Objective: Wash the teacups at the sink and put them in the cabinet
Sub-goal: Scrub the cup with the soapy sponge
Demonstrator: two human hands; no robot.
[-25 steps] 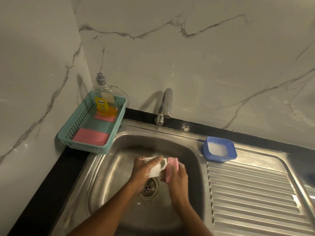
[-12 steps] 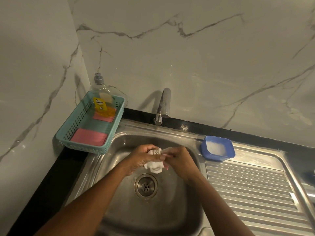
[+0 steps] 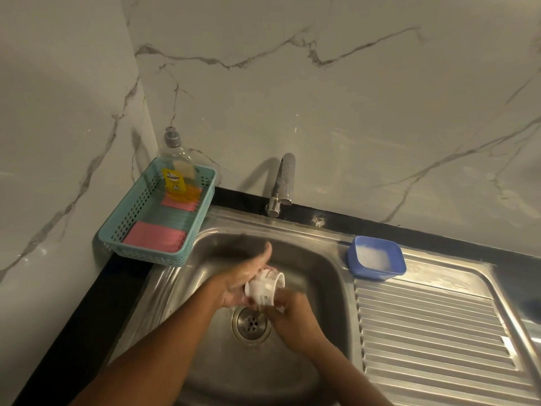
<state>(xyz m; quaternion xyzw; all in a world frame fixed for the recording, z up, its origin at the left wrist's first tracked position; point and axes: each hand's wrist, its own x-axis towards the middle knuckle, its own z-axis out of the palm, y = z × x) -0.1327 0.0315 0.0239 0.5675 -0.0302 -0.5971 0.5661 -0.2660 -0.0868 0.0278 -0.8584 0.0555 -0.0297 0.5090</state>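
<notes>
Lying in left hand (image 3: 237,284) — teacup (image 3: 263,289).

Basket (image 3: 202,218) on sink's (image 3: 322,276) left, tap (image 3: 285,177) behind, drainboard (image 3: 433,332) seemingly open

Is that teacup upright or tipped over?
Tipped on its side: the teacup lies across the left hand, rim facing right.

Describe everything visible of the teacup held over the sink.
The teacup is small, white and ceramic-looking, with faint grey marks and a wet, soapy film. It lies tipped on its side, its open mouth facing right and away and its base toward the left palm. No handle shows. It is held over the sink basin, just above the drain. The left hand cradles it with the thumb raised. The right hand touches its lower side, but its grip is hidden.
</notes>
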